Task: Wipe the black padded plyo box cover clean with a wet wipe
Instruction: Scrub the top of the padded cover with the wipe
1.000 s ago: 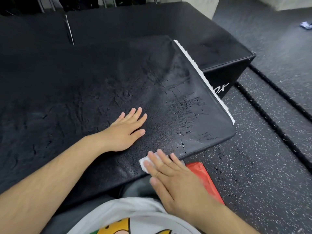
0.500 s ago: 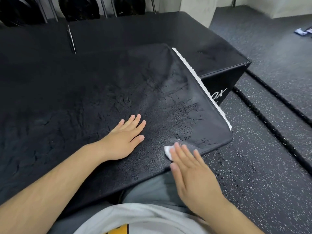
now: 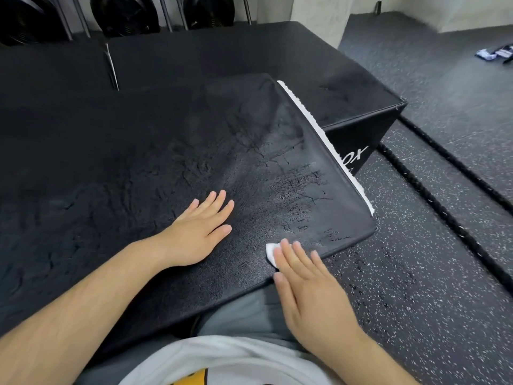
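Observation:
The black padded plyo box cover (image 3: 144, 173) lies across my lap, cracked and worn, with a damp sheen near its right corner. A white strip runs along its right edge. My left hand (image 3: 198, 232) rests flat on the cover, fingers straight. My right hand (image 3: 308, 282) presses a small white wet wipe (image 3: 271, 252) onto the cover's near edge with straight fingers. Only the wipe's left corner shows from under the fingers.
A black plyo box (image 3: 358, 134) with white lettering stands behind the cover on speckled rubber flooring (image 3: 416, 273). Thick black ropes (image 3: 449, 212) run over the floor at right. Weight plates (image 3: 125, 15) on a rack line the back wall. Small items (image 3: 494, 55) lie far right.
My right hand slid the wipe rightward along the cover's near edge, then eased slightly back. The view tilted up, and the red object by my leg left sight. The left hand stayed put.

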Motion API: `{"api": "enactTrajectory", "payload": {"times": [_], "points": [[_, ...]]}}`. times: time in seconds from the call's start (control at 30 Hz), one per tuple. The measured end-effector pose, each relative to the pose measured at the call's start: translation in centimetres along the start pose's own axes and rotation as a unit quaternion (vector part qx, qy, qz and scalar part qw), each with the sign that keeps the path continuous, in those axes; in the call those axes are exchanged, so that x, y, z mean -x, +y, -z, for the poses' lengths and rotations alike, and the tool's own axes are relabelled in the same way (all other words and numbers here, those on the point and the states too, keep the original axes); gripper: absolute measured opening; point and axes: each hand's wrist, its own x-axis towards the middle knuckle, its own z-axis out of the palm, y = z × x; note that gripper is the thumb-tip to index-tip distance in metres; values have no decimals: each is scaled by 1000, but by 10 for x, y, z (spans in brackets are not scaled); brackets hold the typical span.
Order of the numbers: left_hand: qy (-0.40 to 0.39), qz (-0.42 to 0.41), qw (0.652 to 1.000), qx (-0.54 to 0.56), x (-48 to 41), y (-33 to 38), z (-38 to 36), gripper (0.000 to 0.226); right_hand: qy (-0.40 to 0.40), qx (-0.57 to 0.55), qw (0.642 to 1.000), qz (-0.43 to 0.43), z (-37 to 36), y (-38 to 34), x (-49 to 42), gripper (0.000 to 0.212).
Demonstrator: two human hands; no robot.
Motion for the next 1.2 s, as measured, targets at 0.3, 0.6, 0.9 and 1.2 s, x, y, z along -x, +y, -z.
{"api": "enactTrajectory", "payload": {"times": [0.3, 0.6, 0.9, 1.2], "points": [[27, -132, 991, 1, -1, 33, -4, 60, 50, -4, 997, -65, 9, -19, 2, 55], [-9, -164, 980, 112, -9, 38, -8, 56, 140, -115, 981, -63, 3, 5, -27, 23], [25, -164, 979, 115, -15, 36, -6, 50, 125, -146, 981, 7, 2, 1, -43, 18], [116, -114, 984, 71, -42, 23, 3, 41, 125, -156, 980, -10, -3, 5, -84, 25]]}}
